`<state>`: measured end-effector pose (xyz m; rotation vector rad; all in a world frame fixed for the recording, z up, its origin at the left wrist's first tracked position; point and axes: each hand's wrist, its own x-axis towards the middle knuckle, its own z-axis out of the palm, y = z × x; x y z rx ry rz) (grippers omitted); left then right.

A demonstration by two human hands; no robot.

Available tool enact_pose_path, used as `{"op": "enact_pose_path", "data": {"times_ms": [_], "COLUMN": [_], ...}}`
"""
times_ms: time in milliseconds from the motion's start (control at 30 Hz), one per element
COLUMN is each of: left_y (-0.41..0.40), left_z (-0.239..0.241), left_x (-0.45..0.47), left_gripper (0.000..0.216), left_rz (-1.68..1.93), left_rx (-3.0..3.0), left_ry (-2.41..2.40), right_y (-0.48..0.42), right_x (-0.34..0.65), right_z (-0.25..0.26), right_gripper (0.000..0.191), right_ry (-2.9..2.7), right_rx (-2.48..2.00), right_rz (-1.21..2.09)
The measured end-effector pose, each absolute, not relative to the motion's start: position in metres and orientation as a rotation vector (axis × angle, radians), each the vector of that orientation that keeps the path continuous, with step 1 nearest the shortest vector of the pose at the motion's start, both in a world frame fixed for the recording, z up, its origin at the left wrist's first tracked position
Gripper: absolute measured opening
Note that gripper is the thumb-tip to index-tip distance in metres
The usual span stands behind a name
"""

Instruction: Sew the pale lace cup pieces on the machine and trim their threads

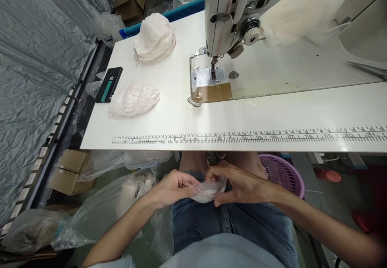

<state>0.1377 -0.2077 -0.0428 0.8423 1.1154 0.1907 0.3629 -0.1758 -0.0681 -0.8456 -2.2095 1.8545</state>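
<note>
Over my lap, below the table's front edge, both hands hold a small white lace piece (208,192). My left hand (171,187) pinches its left edge with fingers closed. My right hand (242,185) curls round its right side, thumb underneath. On the white sewing table (272,114) stands a sewing machine (229,13) with its needle and presser foot (213,71) over the metal plate. Two piles of similar white lace pieces lie on the table: a taller stack (155,38) at the back left and a flatter pile (134,99) nearer me.
A black phone (109,84) lies at the table's left edge. A printed ruler (248,136) runs along the front edge. A purple basket (281,172) sits under the table at right. Clear plastic bags (105,207) and cardboard boxes (71,171) are on the floor left.
</note>
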Motion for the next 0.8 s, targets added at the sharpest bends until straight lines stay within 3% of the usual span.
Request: {"op": "enact_pose_path", "data": {"times_ms": [167, 433, 800], "left_y": [-0.208, -0.212, -0.214], "left_z": [-0.041, -0.053, -0.051], "left_x": [0.137, 0.138, 0.136], "left_gripper": [0.034, 0.028, 0.023], "left_rz": [0.200, 0.160, 0.192], "left_rx": [0.828, 1.161, 1.163], "left_ry": [1.153, 1.230, 1.272], "right_y": [-0.178, -0.173, -0.170], "right_x": [0.358, 0.359, 0.357], "right_z": [-0.074, -0.082, -0.085], "right_gripper": [0.018, 0.021, 0.027], "right_ry": [-2.140, -1.903, -1.854], "right_rx": [-0.923, -0.792, -0.800], "right_rz": [1.870, 2.216, 2.280]}}
